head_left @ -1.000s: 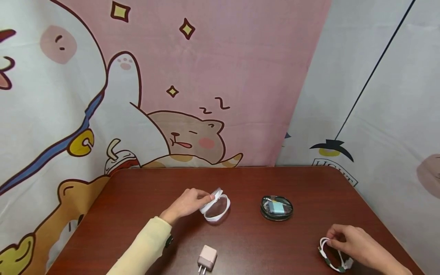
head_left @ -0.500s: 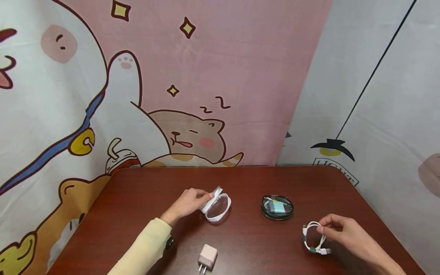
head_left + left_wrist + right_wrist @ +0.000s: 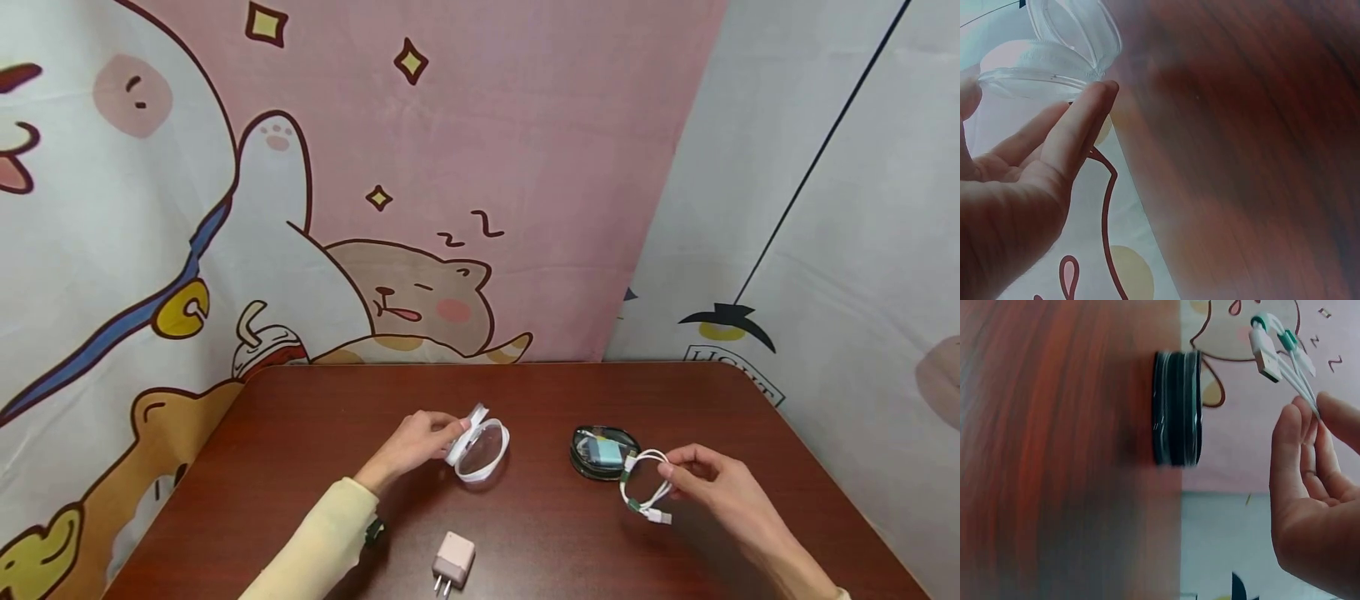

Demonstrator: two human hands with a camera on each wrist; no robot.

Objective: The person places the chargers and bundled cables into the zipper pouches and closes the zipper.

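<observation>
Within left, right hands [image 3: 416, 442] [image 3: 720, 483]: clear case [image 3: 480, 446], cable [image 3: 636, 505]

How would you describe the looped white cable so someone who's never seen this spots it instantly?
Find the reddish-brown wooden table, then the person's right hand over its right side. Pinched in that hand is a white cable with green bands. Unlike the oval black-edged see-through case nearby, it is a thin, open loop held aloft.

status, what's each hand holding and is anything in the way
Left hand pinching open clear case. Right hand pinching coiled white cable, held above table. Dark case on table between hands, possibly in the way.
</observation>
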